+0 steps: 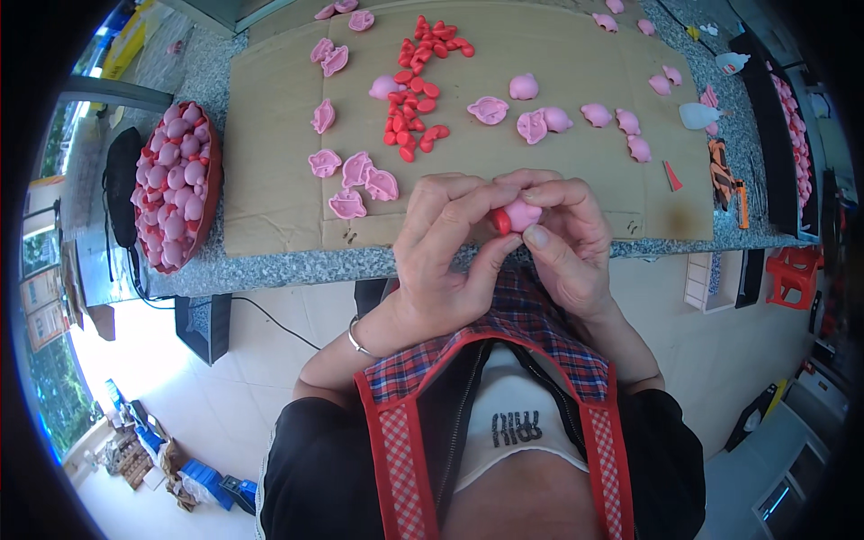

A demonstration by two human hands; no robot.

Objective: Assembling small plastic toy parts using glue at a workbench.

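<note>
Pink toy piece (522, 214), small and rounded, sits between both hands just above the near edge of the counter (270, 268). A red small part (500, 221) touches it on its left side. The left hand (445, 256) is closed around both, thumb pressing from below. The right hand (567, 238) pinches the pink piece with thumb and fingers curled. Behind the hands lies a cardboard sheet (279, 180) with a pile of red parts (416, 85) and scattered pink pieces (531, 121). Far left stands a red basket (211, 193) full of pink pieces.
</note>
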